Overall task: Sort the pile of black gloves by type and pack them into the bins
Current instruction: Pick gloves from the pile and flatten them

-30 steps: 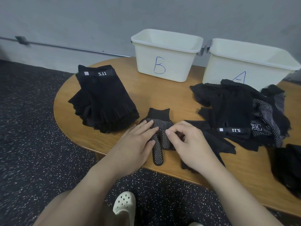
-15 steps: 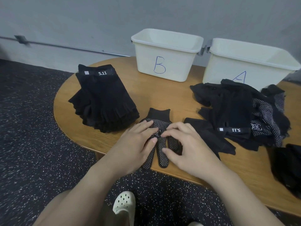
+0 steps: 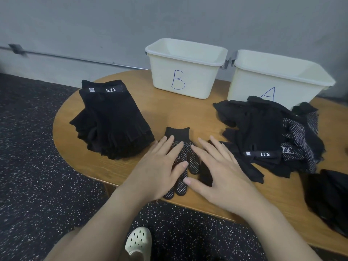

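My left hand (image 3: 160, 169) lies flat, fingers straight and spread, pressing on the dotted glove (image 3: 185, 159) near the front edge of the wooden table (image 3: 188, 113). My right hand (image 3: 219, 172) lies flat beside it, fingers straight too, covering the glove's right side and part of a plain black glove next to it. The dotted glove lies palm up with its cuff toward the bins and its fingertips poking out under my hands near the table edge.

To the left sits a neat stack of fingerless gloves (image 3: 111, 119), its top band reading 5.11. To the right is the unsorted pile (image 3: 269, 136), a jumble of plain black and dotted gloves, one with a 5.11 band turned upside down. It lies just in front of bin A (image 3: 278, 80). Bin B (image 3: 185, 67) stands to the left of bin A, at the back of the table. More black fabric (image 3: 331, 200) lies at the far right edge; I cannot tell what it is.

Below the table, a white clog (image 3: 139, 243) rests on the speckled floor (image 3: 37, 176).
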### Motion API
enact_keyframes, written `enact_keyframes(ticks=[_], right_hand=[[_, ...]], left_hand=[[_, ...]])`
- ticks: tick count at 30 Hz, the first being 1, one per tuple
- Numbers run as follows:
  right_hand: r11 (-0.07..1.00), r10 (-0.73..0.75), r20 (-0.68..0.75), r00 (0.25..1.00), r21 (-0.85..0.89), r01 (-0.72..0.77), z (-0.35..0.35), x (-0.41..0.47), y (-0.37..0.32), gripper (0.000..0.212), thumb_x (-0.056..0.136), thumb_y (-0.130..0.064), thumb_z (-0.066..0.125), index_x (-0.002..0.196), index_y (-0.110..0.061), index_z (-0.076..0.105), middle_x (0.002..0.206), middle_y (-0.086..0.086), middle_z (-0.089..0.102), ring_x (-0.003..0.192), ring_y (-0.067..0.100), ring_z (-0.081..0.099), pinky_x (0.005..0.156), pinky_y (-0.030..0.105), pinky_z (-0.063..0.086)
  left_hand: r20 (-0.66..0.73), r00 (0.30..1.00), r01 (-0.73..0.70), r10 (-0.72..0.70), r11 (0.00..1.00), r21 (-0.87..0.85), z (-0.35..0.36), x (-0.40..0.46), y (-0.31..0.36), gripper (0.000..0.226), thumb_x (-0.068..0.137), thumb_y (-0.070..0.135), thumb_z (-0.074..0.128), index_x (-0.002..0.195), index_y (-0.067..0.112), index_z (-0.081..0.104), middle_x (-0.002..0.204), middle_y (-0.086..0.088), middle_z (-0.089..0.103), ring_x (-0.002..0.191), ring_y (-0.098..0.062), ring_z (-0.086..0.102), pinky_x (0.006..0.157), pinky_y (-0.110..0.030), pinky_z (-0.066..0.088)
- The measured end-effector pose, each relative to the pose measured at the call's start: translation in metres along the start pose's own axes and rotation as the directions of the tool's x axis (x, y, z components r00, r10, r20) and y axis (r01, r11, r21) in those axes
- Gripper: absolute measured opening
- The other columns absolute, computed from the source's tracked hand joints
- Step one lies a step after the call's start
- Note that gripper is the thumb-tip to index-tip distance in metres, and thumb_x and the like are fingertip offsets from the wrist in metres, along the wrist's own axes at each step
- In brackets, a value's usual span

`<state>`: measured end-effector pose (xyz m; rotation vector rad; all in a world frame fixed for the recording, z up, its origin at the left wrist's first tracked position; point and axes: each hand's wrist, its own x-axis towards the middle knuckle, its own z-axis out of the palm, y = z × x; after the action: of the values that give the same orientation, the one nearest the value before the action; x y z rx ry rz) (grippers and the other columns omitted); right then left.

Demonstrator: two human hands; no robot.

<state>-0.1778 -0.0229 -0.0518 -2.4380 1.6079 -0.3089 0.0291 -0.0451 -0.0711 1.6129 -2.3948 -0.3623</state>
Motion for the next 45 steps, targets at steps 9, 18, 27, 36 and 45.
enact_keyframes(ticks=[9, 18, 27, 36, 45], right_hand=[[0.982, 0.171, -0.001, 0.985, -0.08, -0.171, 0.012, -0.011, 0.003, 0.068, 0.103, -0.067, 0.004, 0.162, -0.035, -0.009, 0.167, -0.015, -0.024, 0.15, 0.004, -0.031, 0.127, 0.036, -0.013], [0.92, 0.304, -0.465, 0.831, -0.082, -0.383, -0.03, -0.014, 0.059, 0.046, 0.098, -0.029, 0.06, 0.142, -0.017, 0.056, 0.152, 0.002, 0.048, 0.146, 0.021, 0.039, 0.126, 0.036, 0.018], [0.864, 0.4, -0.566, 0.721, -0.029, -0.502, -0.045, -0.008, 0.091, 0.049, 0.089, -0.027, 0.073, 0.136, -0.018, 0.06, 0.14, 0.003, 0.052, 0.132, 0.026, 0.047, 0.106, 0.045, 0.043], [0.728, 0.636, -0.514, 0.575, 0.153, -0.668, -0.053, -0.026, 0.124, 0.049, 0.099, -0.032, 0.064, 0.14, -0.007, 0.055, 0.133, 0.01, 0.06, 0.12, 0.032, 0.058, 0.092, 0.045, 0.052], [0.775, 0.572, -0.687, 0.448, 0.273, -0.569, -0.066, -0.032, 0.125, 0.014, 0.1, -0.021, 0.061, 0.104, -0.014, 0.073, 0.094, -0.002, 0.065, 0.083, 0.025, 0.061, 0.067, 0.034, 0.042]], left_hand=[[-0.04, 0.999, 0.039, -0.036, 0.997, 0.072, 0.0, 0.016, 0.025, 0.08, 0.097, 0.072, -0.001, 0.163, 0.031, 0.018, 0.173, -0.001, 0.004, 0.159, -0.019, -0.005, 0.129, -0.038, -0.006], [0.024, 0.979, -0.205, 0.204, 0.97, 0.13, 0.021, 0.016, 0.063, 0.065, 0.101, 0.057, 0.016, 0.154, 0.033, 0.043, 0.166, 0.005, 0.028, 0.156, -0.012, 0.015, 0.124, -0.036, 0.004], [0.084, 0.974, -0.226, 0.212, 0.945, 0.237, 0.034, 0.024, 0.079, 0.053, 0.091, 0.051, 0.041, 0.125, 0.027, 0.073, 0.14, -0.006, 0.064, 0.13, -0.021, 0.062, 0.11, -0.042, 0.028], [-0.004, 0.979, -0.201, 0.204, 0.965, 0.167, 0.036, 0.033, 0.081, 0.052, 0.083, 0.055, 0.044, 0.118, 0.03, 0.074, 0.131, -0.001, 0.068, 0.122, -0.019, 0.065, 0.11, -0.045, 0.027], [-0.087, 0.982, -0.159, 0.171, 0.979, 0.129, 0.037, 0.036, 0.089, 0.046, 0.087, 0.055, 0.045, 0.117, 0.031, 0.07, 0.129, 0.003, 0.064, 0.123, -0.016, 0.061, 0.117, -0.045, 0.024]])
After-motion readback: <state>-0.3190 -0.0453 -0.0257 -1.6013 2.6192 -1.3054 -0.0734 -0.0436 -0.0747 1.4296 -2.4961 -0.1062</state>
